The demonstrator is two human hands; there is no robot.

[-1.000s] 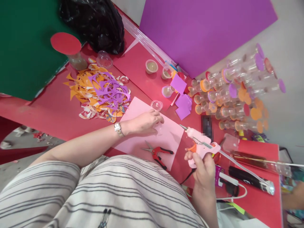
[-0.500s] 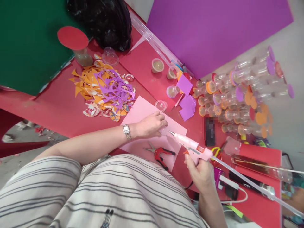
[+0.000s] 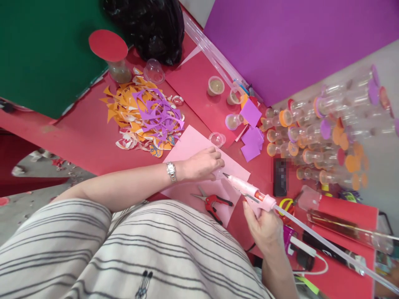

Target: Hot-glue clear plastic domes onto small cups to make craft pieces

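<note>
My left hand [image 3: 205, 162], palm down over a pink foam sheet [image 3: 190, 141], has its fingers closed around a small clear plastic cup [image 3: 219, 173]. The fingers partly cover the cup, so its full shape is hidden. Gripped by the handle in my right hand [image 3: 264, 226] is a pink hot glue gun [image 3: 246, 189], with a long clear glue stick [image 3: 307, 222] running out of its back. Its metal nozzle points left and appears to be at the cup's edge. Red-handled pruning snips [image 3: 215, 201] lie with spread blades below my left hand.
Orange and purple scraps [image 3: 149, 114] are heaped beyond my left arm. Purple squares [image 3: 253, 139] and a clear lid [image 3: 217, 139] lie near the sheet. Several clear bottle shapes [image 3: 324, 155] stand at the right, near a black phone [image 3: 280, 177]. A black bag [image 3: 152, 31] sits behind.
The glue gun's nozzle has moved left to the cup, and its orange trigger no longer shows. My left hand keeps its hold. The whole view has shifted slightly.
</note>
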